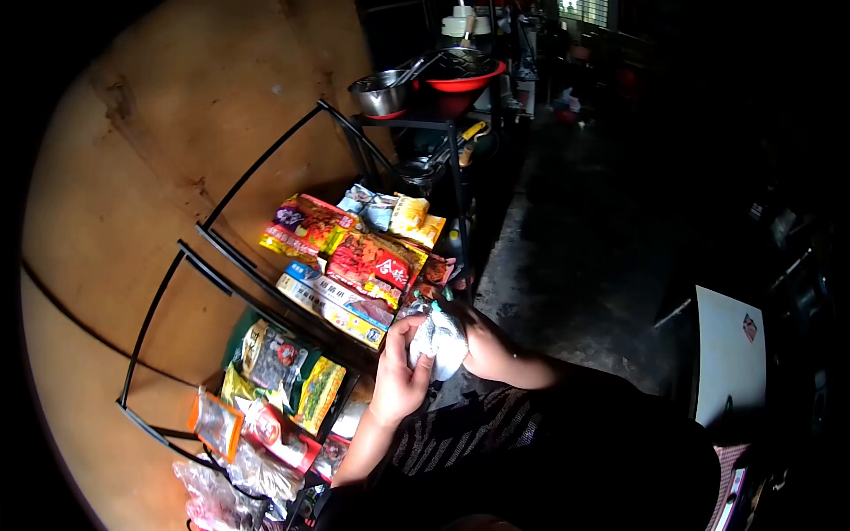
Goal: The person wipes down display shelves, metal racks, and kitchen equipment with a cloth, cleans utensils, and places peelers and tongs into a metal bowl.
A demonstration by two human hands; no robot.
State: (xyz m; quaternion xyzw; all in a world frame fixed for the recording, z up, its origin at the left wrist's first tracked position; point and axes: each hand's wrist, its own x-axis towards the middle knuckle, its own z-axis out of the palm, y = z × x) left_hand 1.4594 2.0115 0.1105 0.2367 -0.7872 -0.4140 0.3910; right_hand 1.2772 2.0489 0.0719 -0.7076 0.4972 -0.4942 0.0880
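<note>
In the middle of the head view, a small white crumpled bag (439,343) is held up in front of my body, with bits of green near its top. My left hand (400,376) is closed on its left side, the thumb lying across the front. On the other side my right hand (489,350) grips the bag; most of its fingers are hidden behind it or in shadow. What the bag contains cannot be made out. Just beyond my hands lie red food packets (370,265) and a blue and white box (332,305) on a black rack.
The black metal rack (266,168) stands against a brown wooden panel (186,106). Lower left are more packets (319,394) and clear plastic bags (221,491). A steel bowl (379,93) and a red basin (460,84) stand behind. A white panel (730,358) is at right; dark floor (584,257) lies ahead.
</note>
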